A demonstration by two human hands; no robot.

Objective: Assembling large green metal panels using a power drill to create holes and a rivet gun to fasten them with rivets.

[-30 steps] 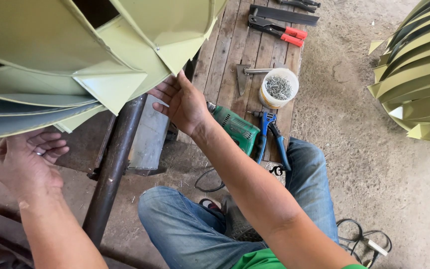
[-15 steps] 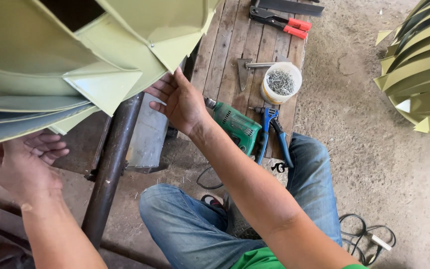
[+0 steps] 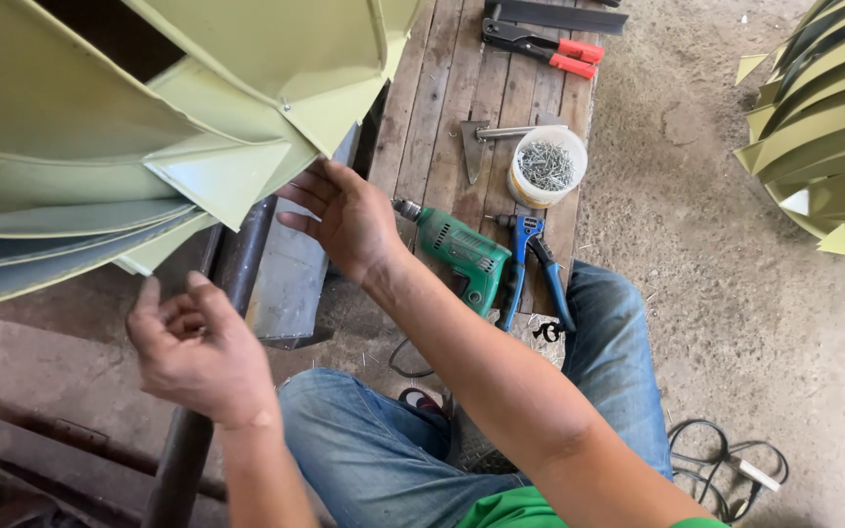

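Here we keep our right hand [image 3: 349, 220] open, fingers touching the pale green metal blade [image 3: 222, 176] above it. Our left hand [image 3: 198, 347] is half curled, empty, below that blade, beside the dark pipe [image 3: 246, 254].

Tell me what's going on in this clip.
A seated person in blue jeans works on a large pale green sheet-metal vaned assembly. The right hand is open, its fingers touching the corner of a vane. The left hand hangs loosely curled below the vanes, holding nothing visible. On the wooden plank bench lie a green electric drill, blue-handled pliers and a white tub of screws.
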